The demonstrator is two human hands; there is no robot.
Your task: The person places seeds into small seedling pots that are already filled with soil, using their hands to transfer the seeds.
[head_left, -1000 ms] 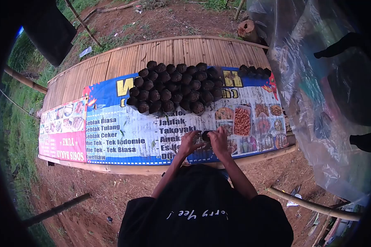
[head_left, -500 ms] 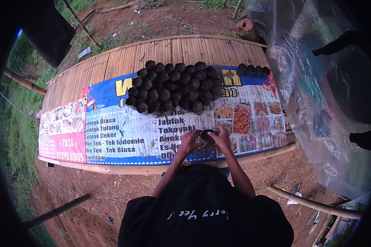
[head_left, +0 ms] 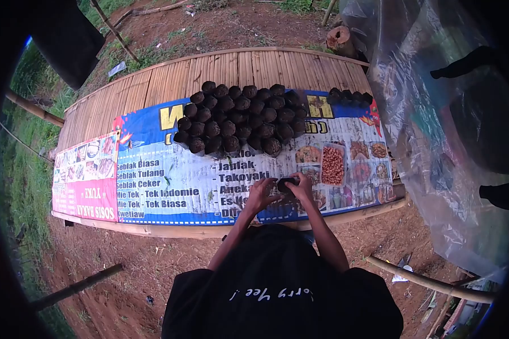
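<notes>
A small black plastic seedling bag [head_left: 288, 184] is between my two hands over the near side of the banner. My left hand [head_left: 262, 195] curls around its left side, fingers and thumb at its edge. From the right, my right hand [head_left: 303, 187] pinches the rim with the thumb across the top. What is inside this bag is too dark to make out. Just beyond my right hand sits a clear plastic tub [head_left: 323, 176] of reddish-brown seeds [head_left: 333, 164]. Farther up stands a dense cluster of soil-filled black seedling bags [head_left: 228, 129].
Several more black bags [head_left: 350, 97] stand at the far right of the printed banner [head_left: 152, 195]. The banner covers part of a bamboo-slat table [head_left: 220, 68]. Clear plastic sheeting [head_left: 413, 113] hangs on the right, and bamboo poles [head_left: 432, 281] stick out nearby.
My right thumb and fingers have shifted slightly on the bag's rim. The view has tilted a little; the bag cluster and seed tub look unmoved.
</notes>
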